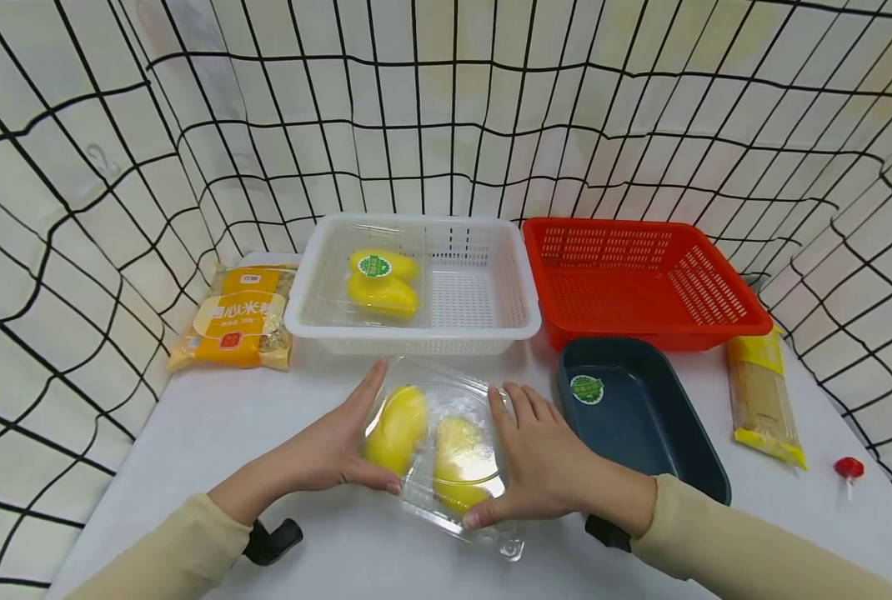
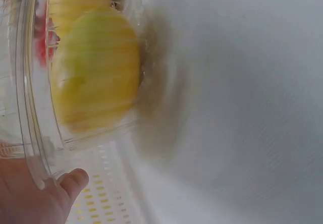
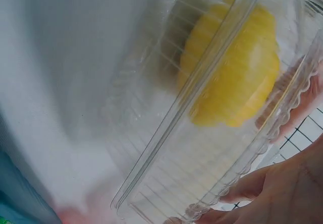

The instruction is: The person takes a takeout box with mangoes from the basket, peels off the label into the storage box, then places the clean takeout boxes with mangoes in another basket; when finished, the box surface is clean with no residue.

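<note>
Both hands hold a clear plastic box (image 1: pixel 446 385) tilted over the white table, in front of the white basket. Inside lie two yellow mangoes, one on the left (image 1: pixel 397 429) and one on the right (image 1: pixel 463 454). My left hand (image 1: pixel 326 446) grips the box's left side, thumb at the near edge and fingers at the far corner. On the opposite side my right hand (image 1: pixel 543 458) grips it with spread fingers over the edge. In the left wrist view a mango (image 2: pixel 96 72) shows through the wall; the right wrist view shows the ribbed box side (image 3: pixel 171 138) above the table.
The white basket (image 1: pixel 416 333) holds another boxed pair of mangoes (image 1: pixel 382 292) with a green label. Right of it stand a red basket (image 1: pixel 603 296) and a dark blue bin (image 1: pixel 641 433) with a green sticker. An orange bag (image 1: pixel 239 321), yellow packet (image 1: pixel 764 392), lollipop (image 1: pixel 849 467) and black mesh surround them.
</note>
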Motion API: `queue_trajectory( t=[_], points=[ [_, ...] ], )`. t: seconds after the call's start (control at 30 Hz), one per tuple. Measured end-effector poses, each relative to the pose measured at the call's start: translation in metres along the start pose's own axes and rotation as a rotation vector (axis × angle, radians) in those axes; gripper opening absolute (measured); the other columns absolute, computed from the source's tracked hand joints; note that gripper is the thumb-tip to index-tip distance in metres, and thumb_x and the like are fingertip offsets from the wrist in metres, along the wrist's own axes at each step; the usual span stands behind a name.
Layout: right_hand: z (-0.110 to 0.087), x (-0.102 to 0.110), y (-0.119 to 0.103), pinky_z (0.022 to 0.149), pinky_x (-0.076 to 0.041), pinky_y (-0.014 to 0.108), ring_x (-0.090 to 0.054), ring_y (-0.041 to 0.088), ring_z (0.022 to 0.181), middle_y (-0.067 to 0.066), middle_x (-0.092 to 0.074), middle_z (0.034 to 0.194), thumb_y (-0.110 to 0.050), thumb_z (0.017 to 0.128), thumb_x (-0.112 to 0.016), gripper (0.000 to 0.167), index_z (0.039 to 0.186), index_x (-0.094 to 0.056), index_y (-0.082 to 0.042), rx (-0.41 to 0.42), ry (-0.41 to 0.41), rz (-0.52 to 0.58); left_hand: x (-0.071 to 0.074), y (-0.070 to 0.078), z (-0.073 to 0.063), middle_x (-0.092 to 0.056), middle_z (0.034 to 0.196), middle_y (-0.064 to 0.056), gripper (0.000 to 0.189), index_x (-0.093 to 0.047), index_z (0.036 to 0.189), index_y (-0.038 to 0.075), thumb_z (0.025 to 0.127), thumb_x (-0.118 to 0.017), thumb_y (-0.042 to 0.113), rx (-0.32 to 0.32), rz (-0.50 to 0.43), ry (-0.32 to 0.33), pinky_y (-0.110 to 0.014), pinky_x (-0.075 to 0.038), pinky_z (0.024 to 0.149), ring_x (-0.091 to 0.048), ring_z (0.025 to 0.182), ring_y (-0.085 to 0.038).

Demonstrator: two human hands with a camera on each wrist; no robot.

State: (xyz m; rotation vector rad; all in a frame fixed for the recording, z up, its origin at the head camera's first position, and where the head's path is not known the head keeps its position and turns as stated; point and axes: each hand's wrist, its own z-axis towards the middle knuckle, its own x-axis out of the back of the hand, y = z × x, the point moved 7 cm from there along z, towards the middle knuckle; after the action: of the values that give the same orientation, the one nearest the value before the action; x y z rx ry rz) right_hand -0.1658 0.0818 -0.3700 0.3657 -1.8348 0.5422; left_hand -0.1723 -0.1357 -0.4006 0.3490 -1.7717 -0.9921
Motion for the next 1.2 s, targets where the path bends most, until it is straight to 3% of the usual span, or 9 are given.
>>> queue_trajectory(
  t=[0.17,0.4,0.63,0.77,1.0,1.1,1.2],
  points=[
    [0.003,0.003,0.003,0.120,-0.034,0.062,-0.032,0.043,0.148,0.022,-0.033,0.162,-0.084,0.062,-0.074,0.140,0.162,-0.022,-0.001,0.003,-0.008,0.034,0.001,-0.001,-0.001,0.008,0.172,-0.020,0.145,0.012,0.163,0.006,0.071,-0.093,0.044,-0.016,-0.029,-0.021,-0.067,-0.018,0.122,-0.005,0.158,-0.046],
    [0.016,0.008,0.015,0.117,-0.038,0.062,-0.034,0.042,0.146,0.025,-0.029,0.163,-0.066,0.075,-0.080,0.130,0.163,-0.012,0.001,0.048,-0.092,0.242,0.004,-0.003,0.002,0.003,0.173,-0.018,0.140,0.007,0.165,0.010,0.072,-0.092,0.045,0.012,-0.025,-0.057,-0.065,-0.022,0.122,-0.012,0.158,-0.044],
    [0.024,0.006,0.021,0.118,-0.037,0.061,-0.034,0.042,0.148,0.024,-0.025,0.165,-0.058,0.084,-0.075,0.118,0.163,-0.009,0.000,0.105,-0.132,0.332,0.009,-0.004,0.003,-0.004,0.173,-0.015,0.129,0.000,0.166,0.017,0.077,-0.089,0.043,0.015,-0.041,-0.056,-0.068,-0.024,0.121,-0.017,0.157,-0.045],
    [0.022,0.002,0.023,0.118,-0.037,0.060,-0.034,0.041,0.149,0.024,-0.024,0.165,-0.057,0.083,-0.077,0.120,0.163,-0.007,0.000,0.076,-0.144,0.380,0.014,-0.006,0.000,-0.018,0.172,-0.015,0.115,-0.013,0.166,0.019,0.080,-0.087,0.039,-0.002,-0.033,0.023,-0.068,-0.027,0.120,-0.025,0.155,-0.044],
    [0.016,-0.004,0.021,0.119,-0.036,0.061,-0.030,0.043,0.151,0.027,-0.019,0.167,-0.059,0.081,-0.078,0.128,0.163,-0.001,0.002,0.014,-0.128,0.459,0.013,-0.008,-0.013,-0.036,0.164,-0.017,0.094,-0.031,0.161,0.012,0.085,-0.083,0.031,-0.001,-0.048,0.236,-0.068,-0.031,0.117,-0.033,0.150,-0.045],
    [0.013,-0.005,0.019,0.120,-0.034,0.061,-0.028,0.043,0.152,0.028,-0.018,0.167,-0.058,0.081,-0.079,0.128,0.162,-0.001,0.004,0.001,-0.104,0.472,0.005,-0.006,-0.022,-0.030,0.166,-0.021,0.090,-0.027,0.161,0.009,0.090,-0.078,0.030,0.026,-0.065,0.325,-0.069,-0.026,0.119,-0.027,0.152,-0.047],
    [0.010,-0.006,0.018,0.120,-0.034,0.061,-0.028,0.044,0.152,0.029,-0.019,0.166,-0.058,0.081,-0.079,0.129,0.161,-0.001,0.005,-0.012,-0.085,0.483,-0.007,-0.002,-0.028,-0.012,0.169,-0.026,0.087,-0.013,0.164,0.004,0.100,-0.066,0.029,0.039,-0.091,0.372,-0.072,-0.017,0.120,-0.012,0.156,-0.049]
  ],
)
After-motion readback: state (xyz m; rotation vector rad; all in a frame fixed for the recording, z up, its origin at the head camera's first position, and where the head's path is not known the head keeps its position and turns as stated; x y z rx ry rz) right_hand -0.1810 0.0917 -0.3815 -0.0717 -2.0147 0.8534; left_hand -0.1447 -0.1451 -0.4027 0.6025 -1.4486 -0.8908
